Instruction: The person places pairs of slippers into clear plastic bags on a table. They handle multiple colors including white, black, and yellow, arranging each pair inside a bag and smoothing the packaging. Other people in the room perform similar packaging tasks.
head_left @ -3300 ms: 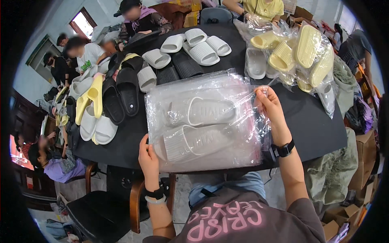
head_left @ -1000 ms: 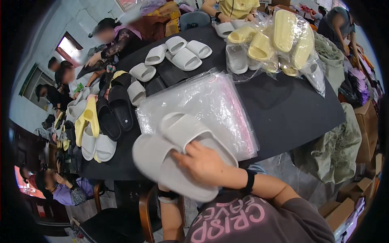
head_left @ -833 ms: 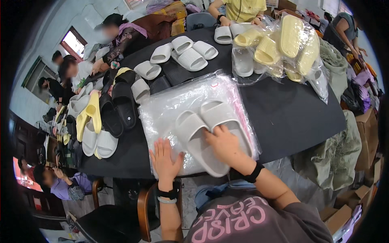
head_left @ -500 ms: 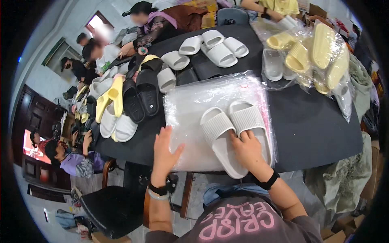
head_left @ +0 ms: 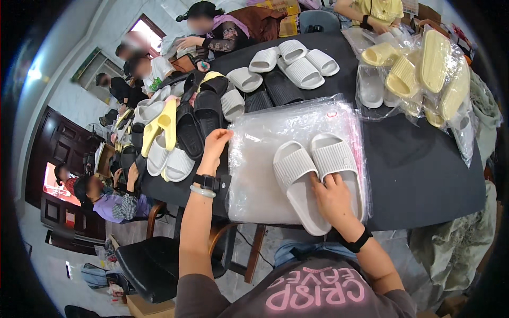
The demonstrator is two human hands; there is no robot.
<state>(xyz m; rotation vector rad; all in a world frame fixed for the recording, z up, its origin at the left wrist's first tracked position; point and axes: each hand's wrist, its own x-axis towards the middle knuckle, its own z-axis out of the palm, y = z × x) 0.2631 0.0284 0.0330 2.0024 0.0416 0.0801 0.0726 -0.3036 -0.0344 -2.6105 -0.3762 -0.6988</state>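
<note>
Up along the stack, to near its far left corner, goes the left hand (head_left: 216,143) since half a second ago, when it lay spread over the near left part; the right hand (head_left: 333,200) keeps its place at the grey slippers (head_left: 293,165). These lie side by side on the right part of the clear bags (head_left: 254,193), toes away from the person, the left one's heel reaching past the stack's near edge. The right thumb and fingers hold the pair, closed over the inner sides, their tips hidden in the foot openings; hand and wrist cover part of the right slipper. The left fingers are drawn together at the bags' edge, but whether they pinch a sheet I cannot tell. Glare blurs the layers, so single bags are hard to part. Across the table (head_left: 424,180), crinkled plastic veils the yellow slippers (head_left: 436,61), and white slippers (head_left: 302,72) partly cover black ones (head_left: 283,89). The co-worker in yellow (head_left: 389,9) is cut off by the top edge; the green sack (head_left: 457,244) fades into the dark rim.
</note>
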